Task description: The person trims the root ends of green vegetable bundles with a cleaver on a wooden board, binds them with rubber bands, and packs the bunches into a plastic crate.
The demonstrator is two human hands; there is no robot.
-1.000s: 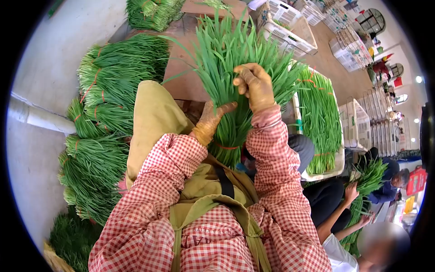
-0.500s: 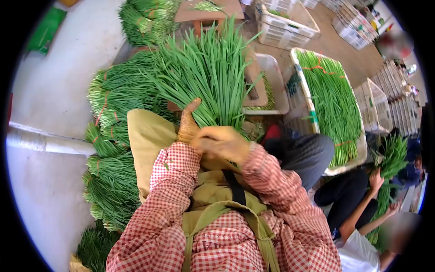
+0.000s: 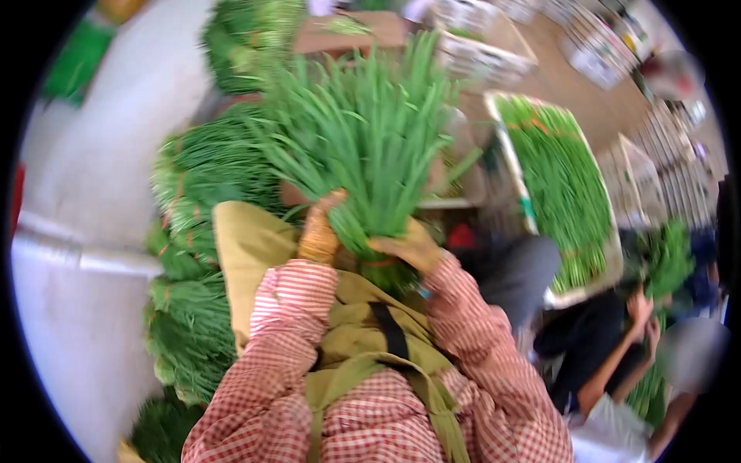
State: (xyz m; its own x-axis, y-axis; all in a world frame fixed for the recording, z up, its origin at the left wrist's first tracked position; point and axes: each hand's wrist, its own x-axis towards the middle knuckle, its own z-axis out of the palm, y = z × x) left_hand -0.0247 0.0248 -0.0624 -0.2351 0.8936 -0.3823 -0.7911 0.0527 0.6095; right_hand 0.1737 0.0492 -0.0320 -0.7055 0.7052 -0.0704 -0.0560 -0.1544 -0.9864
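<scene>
A large bunch of long green leafy stalks [image 3: 370, 147] fans out away from me, with an orange band [image 3: 378, 263] round its near end. My left hand [image 3: 320, 228] is wrapped round the bunch's left side, thumb up. On the right side my right hand [image 3: 413, 245] grips it just above the band, fingers across the stalks. The bunch is above my lap, over the tan apron [image 3: 251, 239]. Motion blurs the picture somewhat.
Banded green bundles [image 3: 193, 301] are piled at the left. A white crate [image 3: 614, 266] filled with banded greens stands at the right. At the lower right a person's hands [image 3: 639, 309] hold more greens. Stacked crates [image 3: 675, 147] and a small brown table [image 3: 309, 38] stand farther back.
My right hand has moved from crossing near my left wrist to the bunch's right side. The bunch now stands more upright, and its orange band shows.
</scene>
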